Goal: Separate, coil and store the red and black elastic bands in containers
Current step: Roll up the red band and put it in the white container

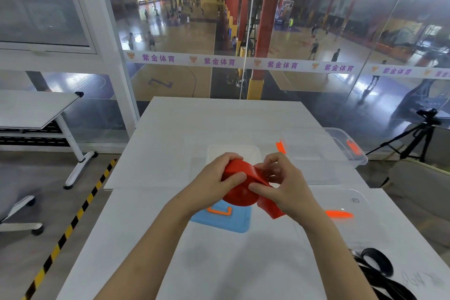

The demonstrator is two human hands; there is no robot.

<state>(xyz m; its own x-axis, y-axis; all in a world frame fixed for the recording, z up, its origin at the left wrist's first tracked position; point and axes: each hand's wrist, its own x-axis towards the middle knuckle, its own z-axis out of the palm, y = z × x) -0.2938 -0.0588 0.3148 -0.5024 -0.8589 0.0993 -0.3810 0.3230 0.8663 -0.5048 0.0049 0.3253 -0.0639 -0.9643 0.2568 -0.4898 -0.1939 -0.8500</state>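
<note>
A red elastic band (239, 196) is partly wound into a flat coil above the middle of the white table (170, 129). My left hand (220, 179) grips the coil from the left, thumb across its face. My right hand (283, 181) pinches the band's loose strip on the right, and the free end hangs below that wrist. A black elastic band (379, 268) lies in loose loops at the table's near right. A clear container (323, 148) with orange latches stands at the far right.
A blue lid (221, 220) with an orange handle lies under my hands. A clear lid (350, 204) with an orange latch lies at the right. A tripod (418, 134) stands off the table's right edge, and a second table stands at the left.
</note>
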